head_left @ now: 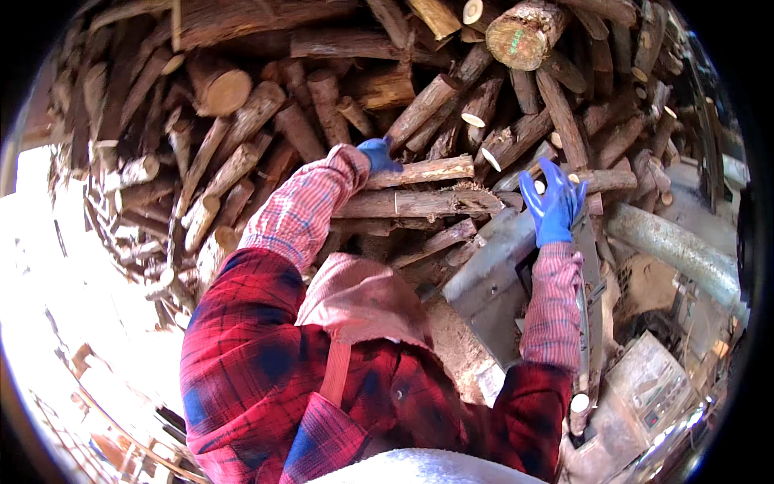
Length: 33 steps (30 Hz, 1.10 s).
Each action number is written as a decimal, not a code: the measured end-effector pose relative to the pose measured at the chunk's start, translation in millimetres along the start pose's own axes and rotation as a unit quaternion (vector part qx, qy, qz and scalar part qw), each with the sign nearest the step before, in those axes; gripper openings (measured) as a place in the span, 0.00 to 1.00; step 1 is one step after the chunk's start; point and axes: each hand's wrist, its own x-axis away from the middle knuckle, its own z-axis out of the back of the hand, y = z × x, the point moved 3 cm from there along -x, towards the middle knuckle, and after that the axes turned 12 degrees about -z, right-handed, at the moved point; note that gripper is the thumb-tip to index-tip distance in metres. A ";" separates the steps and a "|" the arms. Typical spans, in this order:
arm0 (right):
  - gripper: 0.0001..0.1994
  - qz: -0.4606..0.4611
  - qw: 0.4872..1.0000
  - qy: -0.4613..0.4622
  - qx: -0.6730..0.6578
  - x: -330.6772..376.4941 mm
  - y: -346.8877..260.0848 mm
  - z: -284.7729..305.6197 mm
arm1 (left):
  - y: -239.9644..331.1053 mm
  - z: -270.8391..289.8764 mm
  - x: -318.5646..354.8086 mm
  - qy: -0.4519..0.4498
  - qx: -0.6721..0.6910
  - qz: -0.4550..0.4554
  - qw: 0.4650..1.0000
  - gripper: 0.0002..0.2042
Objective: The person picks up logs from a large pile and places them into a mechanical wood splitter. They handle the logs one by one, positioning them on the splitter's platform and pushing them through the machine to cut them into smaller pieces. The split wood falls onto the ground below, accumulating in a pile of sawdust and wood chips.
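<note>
My left hand (377, 155), in a blue glove, closes over the left end of a short log (427, 171) with a pale split face. The palm side of this hand is hidden. Below that piece lies a longer brown log (419, 203). My right hand (554, 208), gloved in shiny blue too, is raised above a grey metal surface (488, 278) with its fingers spread. Just beyond its fingertips a brown log (606, 180) lies crosswise; no grip on it shows.
A large heap of logs (322, 101) fills the far side, with one thick round log (524, 36) on top. A grey metal pipe (677, 246) slants at the right. Nearer stands a dusty box (649, 383) with a panel. Sawdust (459, 343) covers the ground beside the metal surface.
</note>
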 end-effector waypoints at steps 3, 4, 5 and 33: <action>0.26 -0.001 0.999 0.017 -0.040 5.2 5.8 2.7 | 20.3 35.0 -102.0 0.135 0.124 -0.085 0.979 0.51; 0.26 -0.004 0.998 0.028 -0.051 7.5 5.5 6.8 | 22.6 38.4 -128.3 0.239 0.132 -0.114 0.955 0.48; 0.27 -0.006 0.998 0.010 -0.061 4.1 0.8 11.2 | 19.4 42.9 -161.2 0.293 0.108 -0.172 0.934 0.48; 0.37 -0.061 0.208 0.156 -0.964 63.7 -115.8 37.7 | 497.3 141.8 189.7 0.162 -0.203 -0.487 0.834 0.39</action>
